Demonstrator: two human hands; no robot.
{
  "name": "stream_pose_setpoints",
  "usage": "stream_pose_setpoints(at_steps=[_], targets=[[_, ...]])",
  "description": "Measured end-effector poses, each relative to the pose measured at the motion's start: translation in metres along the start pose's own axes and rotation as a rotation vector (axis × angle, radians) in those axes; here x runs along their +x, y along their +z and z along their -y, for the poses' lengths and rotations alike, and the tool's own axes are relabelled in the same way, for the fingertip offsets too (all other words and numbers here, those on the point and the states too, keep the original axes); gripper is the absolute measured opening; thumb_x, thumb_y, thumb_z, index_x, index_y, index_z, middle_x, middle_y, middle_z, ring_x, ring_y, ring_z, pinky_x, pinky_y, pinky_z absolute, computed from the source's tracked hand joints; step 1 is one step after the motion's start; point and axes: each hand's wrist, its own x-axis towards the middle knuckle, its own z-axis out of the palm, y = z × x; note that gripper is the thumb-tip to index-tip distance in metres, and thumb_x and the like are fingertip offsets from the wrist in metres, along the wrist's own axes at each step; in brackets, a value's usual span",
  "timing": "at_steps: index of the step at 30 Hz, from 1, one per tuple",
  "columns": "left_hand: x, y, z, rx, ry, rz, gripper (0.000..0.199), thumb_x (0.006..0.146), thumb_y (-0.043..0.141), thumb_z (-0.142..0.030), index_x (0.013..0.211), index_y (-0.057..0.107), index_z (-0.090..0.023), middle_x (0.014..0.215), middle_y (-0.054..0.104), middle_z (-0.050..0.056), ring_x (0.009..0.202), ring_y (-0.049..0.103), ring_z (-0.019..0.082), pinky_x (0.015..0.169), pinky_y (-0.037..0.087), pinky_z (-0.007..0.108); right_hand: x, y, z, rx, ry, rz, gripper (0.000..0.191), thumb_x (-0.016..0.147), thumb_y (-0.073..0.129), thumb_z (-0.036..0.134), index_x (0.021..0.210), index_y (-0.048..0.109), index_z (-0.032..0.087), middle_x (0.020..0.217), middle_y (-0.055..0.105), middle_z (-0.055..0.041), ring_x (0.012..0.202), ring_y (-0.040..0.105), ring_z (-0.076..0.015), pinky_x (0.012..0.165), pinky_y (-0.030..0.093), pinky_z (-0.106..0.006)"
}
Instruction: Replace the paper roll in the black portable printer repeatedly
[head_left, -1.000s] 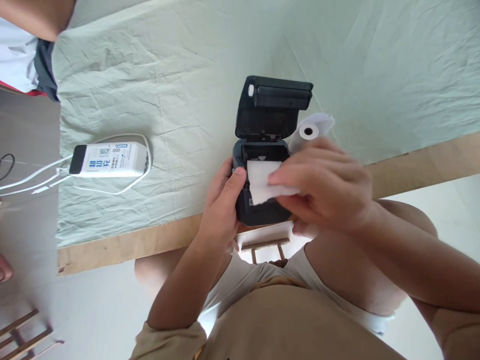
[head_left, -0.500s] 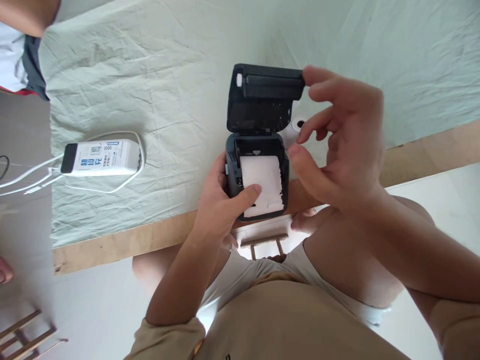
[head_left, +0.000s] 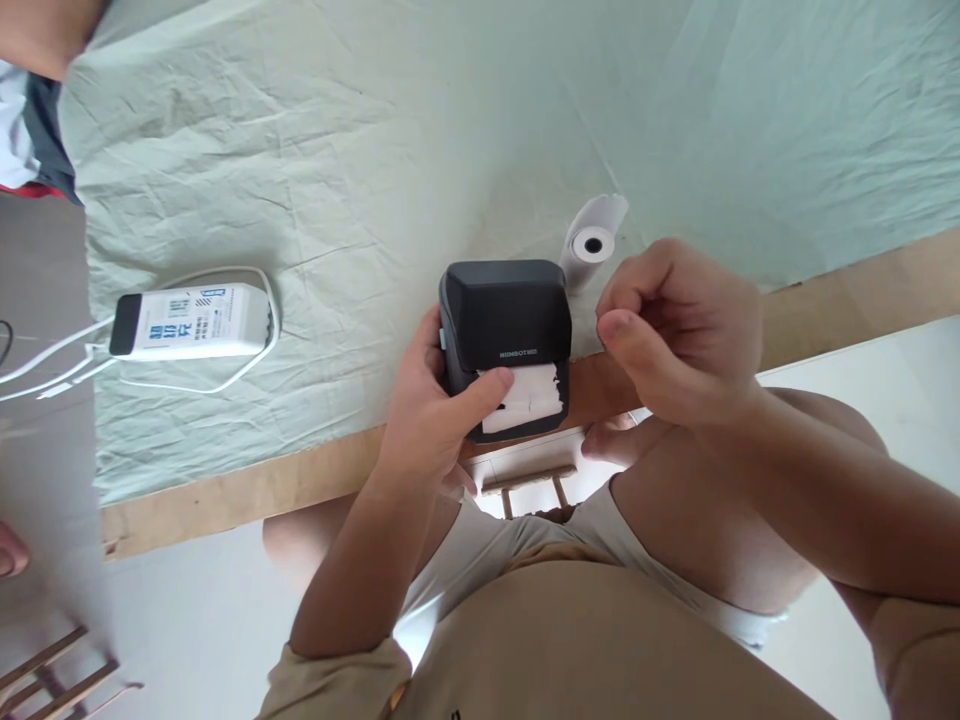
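In the head view my left hand grips a black label printer from its left side. Its thumb presses on the strip of white paper that comes out below the lid. The printer's lid is down, with pale lettering near its front edge. Just right of the printer, my right hand hangs in the air with fingers curled in and thumb close to the forefinger. I see nothing in it. Between printer and right hand, slightly farther back, a white paper roll with a loose end rests on the cloth.
A white power strip with cables lies on the left of the pale green cloth. The table's wooden edge runs in front of my lap. At the upper left another person's arm shows. A wooden rack or stool stands lower left.
The printer's lid has swung down from upright to closed over the paper. My right hand has come down off the lid, and its fingers have curled. The paper roll now shows more fully.
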Motion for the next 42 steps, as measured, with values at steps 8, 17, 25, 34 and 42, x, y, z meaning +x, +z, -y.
stream_pose_setpoints(at_steps=[8, 17, 25, 34, 42], targets=[[0.0, 0.008, -0.003, -0.093, 0.033, 0.043, 0.052, 0.086, 0.091, -0.055, 0.126, 0.075, -0.027, 0.104, 0.081, 0.005, 0.093, 0.081, 0.028, 0.076, 0.069, 0.037, 0.004, -0.005, 0.003, 0.005, 0.388, 0.431, 0.049, 0.099, 0.069, 0.042, 0.068, 0.036, 0.025, 0.054, 0.036, 0.0073, 0.048, 0.032, -0.0077, 0.044, 0.024, -0.028], [0.004, 0.009, 0.002, -0.137, 0.109, 0.015, 0.039, 0.089, 0.09, -0.05, 0.117, 0.078, -0.027, 0.099, 0.08, 0.003, 0.088, 0.079, 0.022, 0.062, 0.061, 0.026, 0.009, -0.001, 0.003, -0.071, 0.452, 0.46, 0.051, 0.092, 0.071, 0.044, 0.063, 0.033, 0.025, 0.054, 0.032, 0.0069, 0.053, 0.032, -0.0089, 0.052, 0.021, -0.031], [0.009, 0.016, 0.006, -0.297, 0.113, -0.054, 0.03, 0.106, 0.069, -0.052, 0.103, 0.082, -0.025, 0.106, 0.085, 0.002, 0.106, 0.08, 0.022, 0.087, 0.067, 0.029, 0.004, -0.003, 0.0, -0.048, 0.425, 0.47, 0.046, 0.1, 0.063, 0.045, 0.069, 0.035, 0.025, 0.059, 0.036, 0.0056, 0.055, 0.034, -0.0102, 0.052, 0.023, -0.031], [0.01, 0.021, 0.002, -0.391, 0.057, -0.173, 0.025, 0.098, 0.082, -0.044, 0.086, 0.077, -0.023, 0.093, 0.083, -0.002, 0.08, 0.077, 0.014, 0.075, 0.065, 0.024, 0.011, -0.005, 0.005, 0.035, 0.379, 0.489, 0.051, 0.087, 0.07, 0.035, 0.065, 0.025, 0.025, 0.056, 0.027, 0.0084, 0.053, 0.022, -0.0072, 0.048, 0.018, -0.029], [0.011, 0.016, -0.001, -0.354, 0.098, -0.098, 0.025, 0.104, 0.075, -0.041, 0.088, 0.081, -0.022, 0.08, 0.077, -0.001, 0.072, 0.072, 0.014, 0.065, 0.063, 0.023, 0.018, -0.01, 0.014, 0.026, 0.436, 0.478, 0.054, 0.084, 0.077, 0.029, 0.066, 0.026, 0.025, 0.058, 0.047, 0.0065, 0.053, 0.037, -0.0079, 0.049, 0.026, -0.028]])
